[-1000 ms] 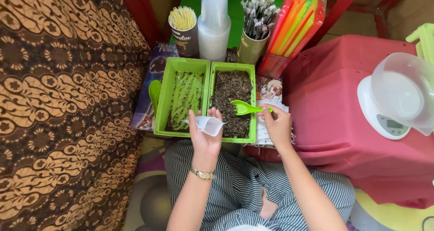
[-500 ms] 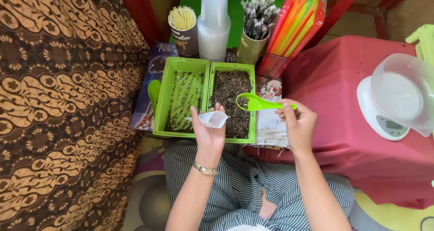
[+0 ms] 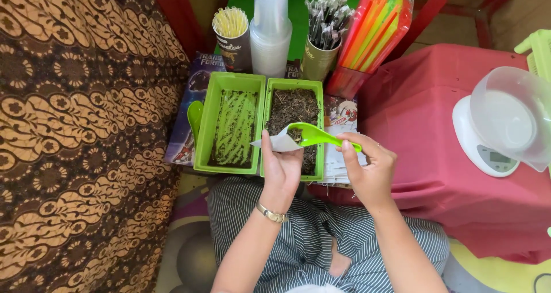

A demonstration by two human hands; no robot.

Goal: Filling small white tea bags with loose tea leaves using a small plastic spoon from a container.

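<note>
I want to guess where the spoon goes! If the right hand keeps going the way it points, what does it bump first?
Probably the small white paper pouch in the left hand. The right hand aims its green plastic spoon leftward, tip already at the pouch's mouth; depth is unclear.

Lime-green scoop (image 3: 315,135) above dark brown leaves in bright green tray (image 3: 317,155), white paper pouch (image 3: 279,142), crimson cloth (image 3: 425,115), white scale (image 3: 479,144), navy-and-white striped trousers (image 3: 310,235), brown-gold floral batik fabric (image 3: 80,126), neon orange-yellow-green straws (image 3: 376,26).
</note>
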